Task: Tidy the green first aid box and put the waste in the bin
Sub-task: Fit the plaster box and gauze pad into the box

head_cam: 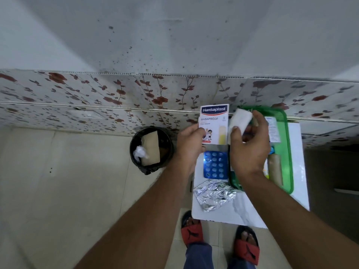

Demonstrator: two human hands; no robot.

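Note:
The green first aid box (289, 152) lies open on a small white table (252, 212). My left hand (189, 150) holds a white Hansaplast plaster pack (213, 124) upright above the table's far left part. My right hand (249, 150) grips a white gauze roll (240, 120) over the box's left side. In the box are a tan bandage roll (275, 169) and a printed leaflet (274, 131). A blue pill blister (215, 165) and a crumpled silver blister strip (213, 194) lie on the table left of the box. The black-lined bin (151, 150) stands on the floor at the left.
The bin holds a tan cardboard piece (150, 150) and a white crumpled wad (140, 152). A flower-patterned tiled wall (97, 100) runs behind the table and bin. My feet in red and black sandals (192, 232) stand at the table's near edge.

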